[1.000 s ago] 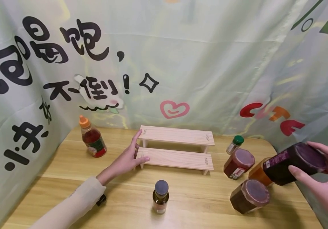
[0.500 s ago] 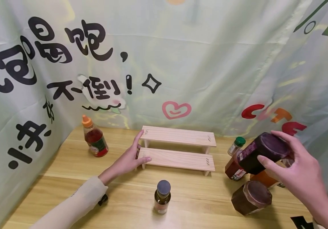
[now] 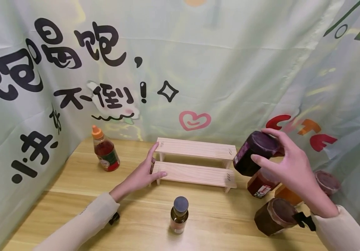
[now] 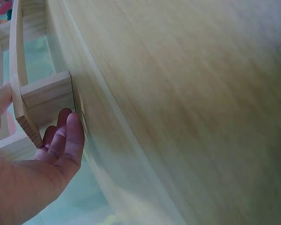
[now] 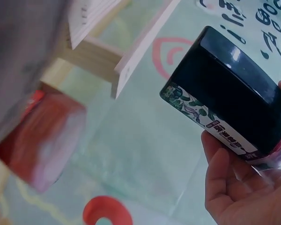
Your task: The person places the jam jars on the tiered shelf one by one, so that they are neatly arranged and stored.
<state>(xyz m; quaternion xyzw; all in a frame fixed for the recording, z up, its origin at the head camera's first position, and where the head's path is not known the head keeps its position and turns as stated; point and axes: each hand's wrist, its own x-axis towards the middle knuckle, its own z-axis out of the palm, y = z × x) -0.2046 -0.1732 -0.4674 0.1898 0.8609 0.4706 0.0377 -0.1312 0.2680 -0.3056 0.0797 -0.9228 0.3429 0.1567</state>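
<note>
The person's right hand (image 3: 293, 167) has thumb and fingers clasped about a dark purple, faceted jar (image 3: 249, 157) — held tilted in the air, near the right end of a pale wooden two-step rack (image 3: 195, 173). Over at the rack's left end, the left hand (image 3: 140, 173) grips the lower plank, thumb on top and fingers curled beneath. Partly under the raised jar, a red faceted jar (image 3: 257, 183) stands on the light wood-grain table (image 3: 136, 223), a brown faceted jar (image 3: 269, 217) nearer the person.

Counter (image 3: 219, 219) lies open between the small bottle (image 3: 179, 219) and brown jar (image 3: 266, 218); red jar (image 3: 257, 184) obstructs beside the wooden rack (image 3: 194, 173).
</note>
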